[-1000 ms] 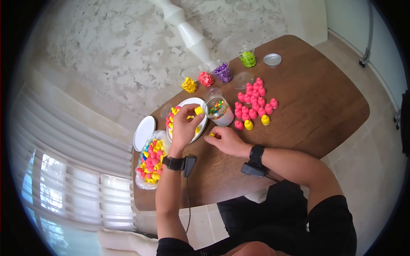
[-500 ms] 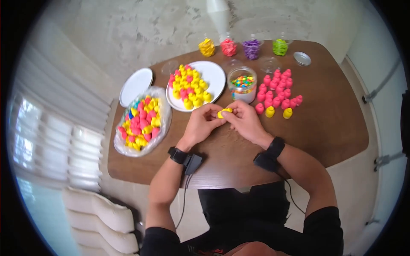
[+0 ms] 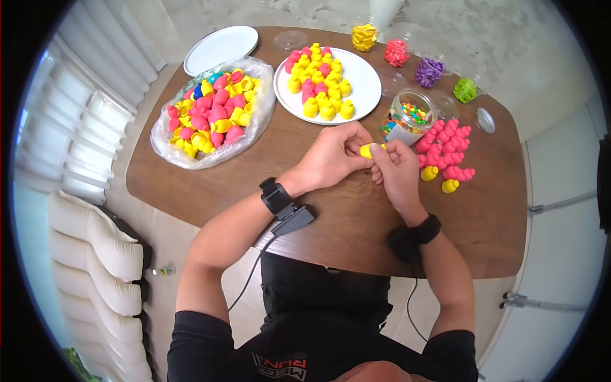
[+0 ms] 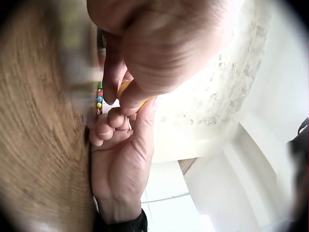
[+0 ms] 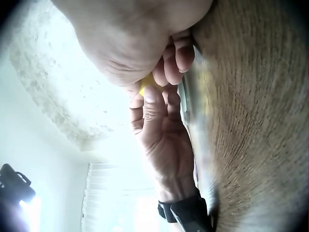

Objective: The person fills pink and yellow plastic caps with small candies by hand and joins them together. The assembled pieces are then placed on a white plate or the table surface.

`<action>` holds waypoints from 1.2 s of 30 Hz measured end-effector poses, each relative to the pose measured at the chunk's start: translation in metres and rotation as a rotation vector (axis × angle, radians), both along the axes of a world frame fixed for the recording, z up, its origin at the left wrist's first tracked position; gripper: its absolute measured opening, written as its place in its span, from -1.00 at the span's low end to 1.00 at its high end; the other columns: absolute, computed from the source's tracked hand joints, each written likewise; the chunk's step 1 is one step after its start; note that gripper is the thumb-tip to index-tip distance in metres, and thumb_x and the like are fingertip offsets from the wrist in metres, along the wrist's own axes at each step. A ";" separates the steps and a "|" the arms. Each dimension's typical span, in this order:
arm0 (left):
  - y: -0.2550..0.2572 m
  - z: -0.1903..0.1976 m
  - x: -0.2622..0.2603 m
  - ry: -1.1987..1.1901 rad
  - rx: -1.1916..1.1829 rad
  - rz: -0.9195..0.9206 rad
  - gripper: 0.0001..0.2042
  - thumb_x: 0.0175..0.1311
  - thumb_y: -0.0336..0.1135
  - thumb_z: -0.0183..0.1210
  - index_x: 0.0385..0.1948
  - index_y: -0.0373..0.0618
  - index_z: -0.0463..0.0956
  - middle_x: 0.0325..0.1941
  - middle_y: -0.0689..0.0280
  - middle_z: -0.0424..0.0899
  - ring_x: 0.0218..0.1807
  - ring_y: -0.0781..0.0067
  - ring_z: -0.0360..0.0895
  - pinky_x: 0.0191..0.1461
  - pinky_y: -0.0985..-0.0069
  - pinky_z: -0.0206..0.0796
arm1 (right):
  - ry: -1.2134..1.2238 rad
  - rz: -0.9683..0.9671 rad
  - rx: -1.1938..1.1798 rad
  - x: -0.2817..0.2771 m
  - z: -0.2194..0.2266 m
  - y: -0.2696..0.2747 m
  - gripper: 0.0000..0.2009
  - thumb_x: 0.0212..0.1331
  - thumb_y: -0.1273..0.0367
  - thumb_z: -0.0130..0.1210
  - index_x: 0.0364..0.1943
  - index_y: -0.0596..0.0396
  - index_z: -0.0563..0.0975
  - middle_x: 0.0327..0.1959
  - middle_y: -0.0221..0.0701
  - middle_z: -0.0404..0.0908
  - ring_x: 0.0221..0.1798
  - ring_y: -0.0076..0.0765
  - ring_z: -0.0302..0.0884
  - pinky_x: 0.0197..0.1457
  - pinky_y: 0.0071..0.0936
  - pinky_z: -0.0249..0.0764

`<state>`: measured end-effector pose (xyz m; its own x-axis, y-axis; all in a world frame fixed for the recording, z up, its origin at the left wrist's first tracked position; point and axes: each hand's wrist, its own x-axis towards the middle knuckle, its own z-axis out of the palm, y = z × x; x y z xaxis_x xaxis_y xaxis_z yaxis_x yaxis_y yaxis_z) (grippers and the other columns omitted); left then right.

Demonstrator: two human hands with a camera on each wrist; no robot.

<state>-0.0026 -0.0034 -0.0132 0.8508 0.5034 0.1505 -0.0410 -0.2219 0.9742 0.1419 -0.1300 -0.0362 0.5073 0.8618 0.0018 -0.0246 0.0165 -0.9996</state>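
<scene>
Over the near part of the table, both hands meet at one small yellow bottle-shaped capsule [image 3: 369, 151]. My left hand [image 3: 331, 158] pinches one end of it between thumb and fingers. The other end is held by my right hand [image 3: 400, 172], its thumb pressed along the yellow side. In the right wrist view, only a strip of the yellow capsule [image 5: 146, 86] shows between the fingertips. Just beyond the hands stands a clear jar [image 3: 396, 132] of multicoloured candies. Pink capsules [image 3: 439, 153] stand grouped to the right, with two yellow capsules [image 3: 429, 173] in front.
A white plate [image 3: 366, 92] bears yellow and pink capsules. Left of it lies a clear plastic bag [image 3: 264, 102] of loose capsule parts, with a white lid [image 3: 219, 48] behind. Small clear cups of yellow [image 3: 365, 37], pink [image 3: 396, 52], purple [image 3: 429, 71] and green pieces [image 3: 465, 90] line the back.
The left hand came from beside the plate with a yellow piece and met the right hand's yellow piece. Both hands now hold them together. The head view has turned.
</scene>
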 end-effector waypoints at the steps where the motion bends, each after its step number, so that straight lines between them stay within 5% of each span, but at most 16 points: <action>1: -0.001 0.004 0.000 0.001 0.047 0.010 -0.73 0.20 -0.51 0.43 -0.11 -0.29 0.58 -0.26 0.27 0.73 -0.21 0.59 0.66 -0.09 0.55 0.54 | 0.000 0.001 0.012 -0.002 0.000 0.001 -0.75 0.42 0.25 0.29 -0.24 0.13 0.53 -0.49 -0.50 0.61 -0.54 -0.75 0.48 -0.53 -0.76 0.36; 8: 0.001 -0.002 0.002 -0.015 0.281 0.083 -0.74 0.11 -0.41 0.46 -0.18 -0.24 0.66 -0.37 0.22 0.65 -0.33 0.39 0.59 -0.18 0.41 0.47 | 0.029 0.025 0.055 -0.003 0.003 0.001 -0.69 0.56 0.13 0.08 -0.25 0.09 0.51 -0.51 -0.51 0.58 -0.56 -0.74 0.43 -0.51 -0.74 0.34; 12: 0.006 -0.002 -0.003 0.130 0.423 0.111 -0.75 0.14 -0.40 0.47 -0.17 -0.26 0.69 -0.36 0.30 0.65 -0.35 0.54 0.52 -0.20 0.48 0.44 | -0.001 0.051 0.044 -0.003 0.001 0.001 -0.64 0.59 0.08 0.01 -0.28 0.07 0.49 -0.54 -0.52 0.53 -0.56 -0.72 0.41 -0.52 -0.71 0.31; 19: 0.014 -0.008 -0.004 0.229 0.420 0.098 -0.74 0.15 -0.40 0.44 -0.16 -0.30 0.68 -0.41 0.26 0.66 -0.38 0.50 0.53 -0.24 0.45 0.45 | -0.119 0.032 0.027 -0.009 0.002 -0.005 -0.69 0.52 0.23 0.14 -0.39 0.11 0.51 -0.58 -0.59 0.46 -0.55 -0.74 0.32 -0.51 -0.58 0.24; 20: 0.016 -0.011 -0.003 0.224 0.456 0.095 -0.74 0.16 -0.40 0.44 -0.16 -0.31 0.68 -0.41 0.25 0.67 -0.38 0.50 0.54 -0.25 0.45 0.45 | -0.322 0.112 0.127 -0.008 0.001 -0.006 -0.66 0.49 0.27 0.17 -0.47 0.15 0.51 -0.59 -0.57 0.46 -0.53 -0.70 0.35 -0.49 -0.49 0.26; 24: 0.015 0.000 -0.005 0.323 0.442 0.067 -0.71 0.17 -0.40 0.44 -0.12 -0.31 0.67 -0.41 0.29 0.64 -0.38 0.59 0.49 -0.27 0.49 0.42 | -0.515 0.422 0.090 -0.023 0.011 -0.015 -0.68 0.28 0.27 0.27 -0.56 0.16 0.54 -0.64 -0.33 0.57 -0.56 -0.35 0.52 -0.44 -0.28 0.38; 28: 0.020 -0.005 -0.005 0.279 0.322 0.055 -0.50 0.11 -0.43 0.50 0.10 -0.31 0.55 -0.42 0.36 0.59 -0.41 0.64 0.49 -0.32 0.56 0.40 | -0.627 0.444 0.067 -0.024 0.009 -0.016 -0.71 0.14 0.24 0.26 -0.59 0.14 0.56 -0.61 -0.20 0.61 -0.54 -0.07 0.58 -0.39 -0.13 0.44; 32: 0.030 -0.008 0.000 0.201 -0.142 -0.191 -0.60 0.40 -0.55 0.26 0.24 -0.29 0.43 0.01 0.24 0.71 -0.07 0.57 0.66 0.00 0.61 0.54 | -0.699 0.446 0.150 -0.024 0.008 -0.020 -0.72 0.12 0.26 0.24 -0.62 0.13 0.55 -0.62 -0.23 0.60 -0.53 -0.07 0.58 -0.37 -0.10 0.43; 36: 0.007 0.015 0.017 0.206 -0.249 -0.345 -0.60 0.49 -0.46 0.18 0.32 -0.28 0.42 0.26 0.15 0.66 0.19 0.40 0.63 0.27 0.46 0.48 | -0.660 0.435 0.216 -0.025 0.004 -0.021 -0.74 0.11 0.27 0.23 -0.62 0.13 0.56 -0.61 -0.24 0.61 -0.52 -0.09 0.59 -0.37 -0.09 0.43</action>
